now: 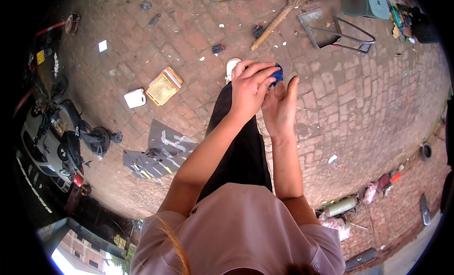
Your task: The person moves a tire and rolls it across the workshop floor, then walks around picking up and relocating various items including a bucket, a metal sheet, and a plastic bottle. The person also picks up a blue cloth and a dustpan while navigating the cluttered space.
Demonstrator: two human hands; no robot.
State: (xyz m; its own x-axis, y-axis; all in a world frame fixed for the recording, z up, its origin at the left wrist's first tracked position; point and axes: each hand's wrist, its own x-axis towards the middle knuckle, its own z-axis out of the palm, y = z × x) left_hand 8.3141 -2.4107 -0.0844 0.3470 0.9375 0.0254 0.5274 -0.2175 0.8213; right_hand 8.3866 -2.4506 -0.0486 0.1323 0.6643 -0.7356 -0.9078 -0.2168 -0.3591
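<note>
My left hand reaches across in front of my body, its fingers bent over a small blue crumpled thing that looks like cloth. Much of the blue thing is hidden behind those fingers. Close beside it, my right hand has its palm turned up and its thumb stretched out, apart from the blue thing. The other right fingers show only partly near the blue thing's lower edge, and I cannot tell whether they touch it.
On the brick ground ahead lie a straw broom, a metal dustpan and a dark crumpled glove. To the left are a yellow-orange framed panel, a white jug, dark sheeting and a motorcycle. A cylinder lies at right.
</note>
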